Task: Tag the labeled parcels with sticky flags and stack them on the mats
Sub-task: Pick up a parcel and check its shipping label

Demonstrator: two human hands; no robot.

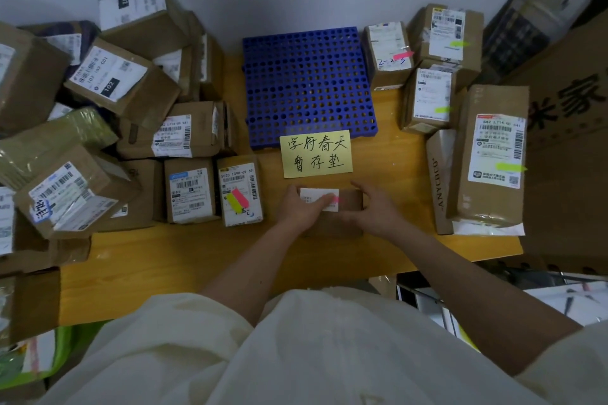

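Observation:
A small brown parcel point(347, 204) with a white label and a pink sticky flag lies on the yellow table just below a yellow handwritten card point(316, 154). My left hand point(301, 207) holds its left end, fingers lying over the label. My right hand point(371, 210) grips its right end, thumb on the far edge. A blue perforated mat point(309, 82) lies behind the card with nothing on it. A pad of pink and yellow sticky flags point(237, 201) rests on a parcel to the left.
A heap of labelled cardboard parcels point(108, 76) fills the left side. Flagged parcels point(427, 99) stand at the right, among them a tall one point(490, 154) with a green flag. A large carton point(569, 128) rises at the far right. The table's front edge point(230, 289) is near my body.

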